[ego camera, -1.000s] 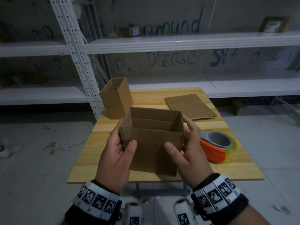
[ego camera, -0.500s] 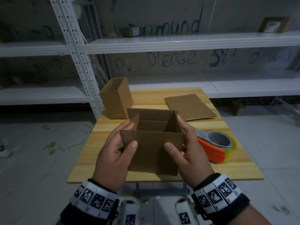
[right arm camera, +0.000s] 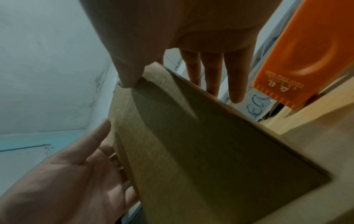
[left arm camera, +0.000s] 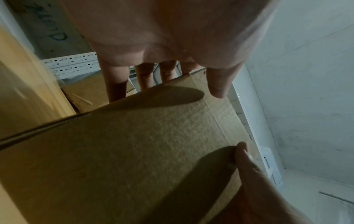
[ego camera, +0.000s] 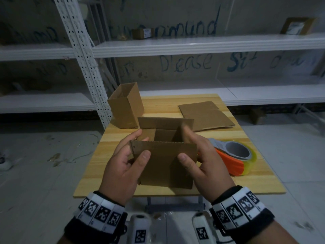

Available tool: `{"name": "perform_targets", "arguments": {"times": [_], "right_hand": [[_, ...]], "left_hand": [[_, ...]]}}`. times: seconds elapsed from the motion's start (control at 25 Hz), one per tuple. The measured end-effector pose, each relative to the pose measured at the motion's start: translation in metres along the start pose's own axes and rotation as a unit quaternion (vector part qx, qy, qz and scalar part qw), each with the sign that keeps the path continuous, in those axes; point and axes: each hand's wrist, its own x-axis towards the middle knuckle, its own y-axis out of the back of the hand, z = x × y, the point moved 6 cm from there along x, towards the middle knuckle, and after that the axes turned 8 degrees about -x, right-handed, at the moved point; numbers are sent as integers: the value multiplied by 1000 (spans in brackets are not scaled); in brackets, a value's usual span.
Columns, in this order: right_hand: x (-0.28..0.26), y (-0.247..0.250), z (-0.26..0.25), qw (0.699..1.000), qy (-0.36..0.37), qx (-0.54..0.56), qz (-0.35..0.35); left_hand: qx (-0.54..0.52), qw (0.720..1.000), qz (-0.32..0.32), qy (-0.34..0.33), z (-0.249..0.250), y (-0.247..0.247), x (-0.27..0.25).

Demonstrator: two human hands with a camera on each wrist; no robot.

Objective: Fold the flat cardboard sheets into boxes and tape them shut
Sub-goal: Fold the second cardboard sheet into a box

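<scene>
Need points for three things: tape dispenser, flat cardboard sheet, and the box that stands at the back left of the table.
tape dispenser (ego camera: 228,163), head view, on its orange body.
flat cardboard sheet (ego camera: 205,115), head view, middle of its top face.
back-left box (ego camera: 126,110), head view, on its front wall.

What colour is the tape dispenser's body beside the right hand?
Orange, with a grey hub; the tape dispenser shows best in the head view.

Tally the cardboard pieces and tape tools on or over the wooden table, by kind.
Opened-up boxes: 2, the box in hand and the standing box
Flat cardboard sheets: 1, the flat sheet
Tape dispensers: 1, the orange tape dispenser
Total: 4
</scene>
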Motion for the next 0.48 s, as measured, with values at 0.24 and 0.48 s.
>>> {"name": "perform_targets", "arguments": {"times": [0.24, 0.48], "right_hand": [[-1, 1, 0, 1000, -12, -25, 3], [2, 1, 2, 999, -26, -37, 2]], "left_hand": [[-31, 999, 10, 0, -3, 6, 1], [16, 1000, 18, 8, -6, 8, 4]]}}
